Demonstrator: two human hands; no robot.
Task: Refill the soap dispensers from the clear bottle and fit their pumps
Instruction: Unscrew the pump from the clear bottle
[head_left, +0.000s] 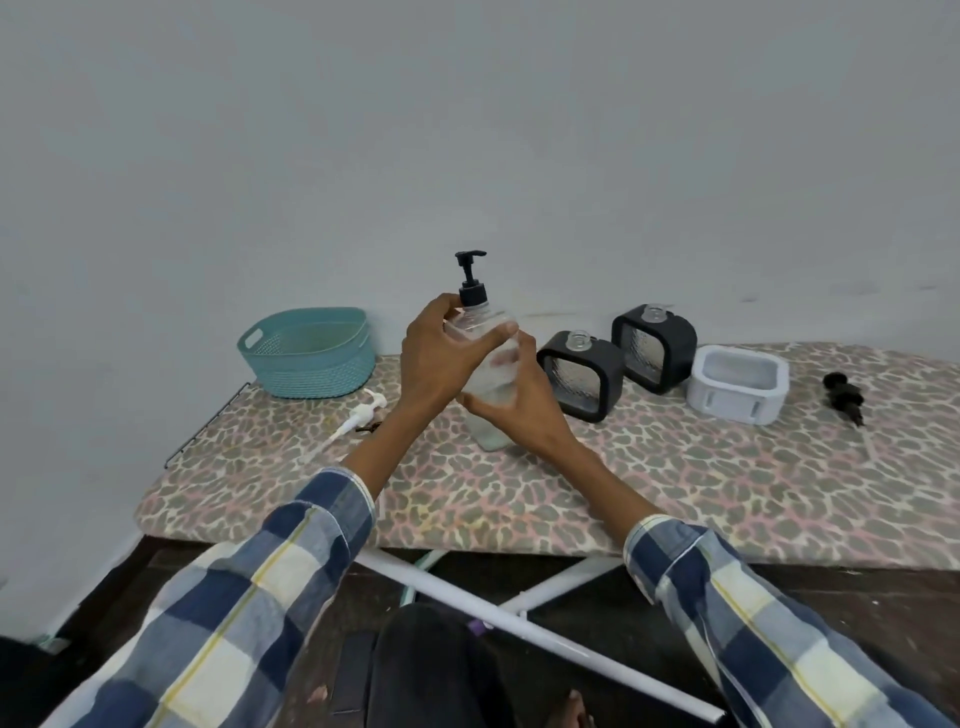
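A clear bottle (488, 434) with a black pump head (471, 280) stands upright on the patterned board (675, 478), a little liquid at its bottom. My left hand (436, 358) wraps its shoulder just under the pump collar. My right hand (511, 400) grips its lower body from the right. Two black square dispensers (582, 376) (655, 345) with open clear necks and no pumps stand to the right. A white pump (358, 413) lies left of the bottle. Black pumps (844, 397) lie at the far right.
A teal basket (309, 353) sits at the board's back left by the wall. A pale grey square tray (737, 384) stands right of the dispensers. The board's front edge runs across the middle, with white metal legs (519, 618) and dark floor below.
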